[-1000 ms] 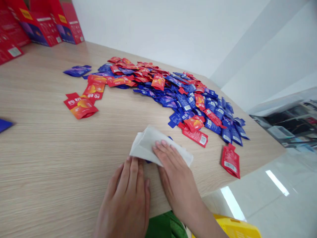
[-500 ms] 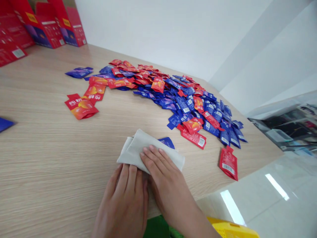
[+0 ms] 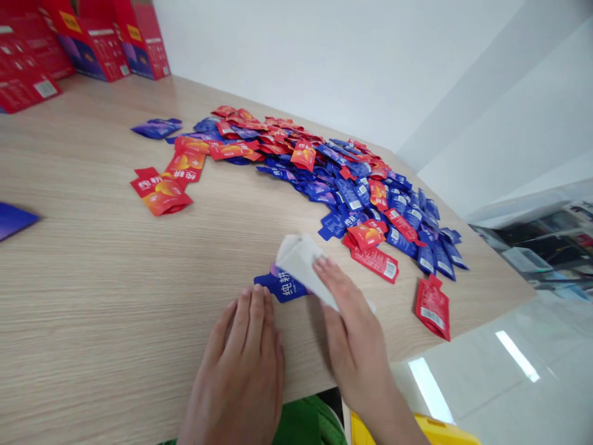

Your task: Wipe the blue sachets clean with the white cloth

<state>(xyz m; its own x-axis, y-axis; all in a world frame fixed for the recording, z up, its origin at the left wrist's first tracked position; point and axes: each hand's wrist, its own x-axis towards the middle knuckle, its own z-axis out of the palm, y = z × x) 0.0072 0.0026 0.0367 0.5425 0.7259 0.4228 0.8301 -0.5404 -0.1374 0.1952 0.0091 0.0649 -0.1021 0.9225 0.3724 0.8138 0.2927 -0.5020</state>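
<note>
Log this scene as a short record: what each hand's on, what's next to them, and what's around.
Left hand: flat on the table, fingertips by the blue sachet
Right hand: fingers on a folded white cloth
Cloth position: overlapping the blue sachet's right end
Surface: wooden table
Nearby: sachet pile, red and blue
Far edge: red boxes

The left hand (image 3: 234,364) has room to pass leftward along the bench (image 3: 92,290) — a lone blue sachet (image 3: 13,220) lies far off at its edge. Ahead, the heap of red and blue sachets (image 3: 356,191) blocks the right hand (image 3: 356,327), with another blue sachet (image 3: 280,285) just ahead of both hands.
</note>
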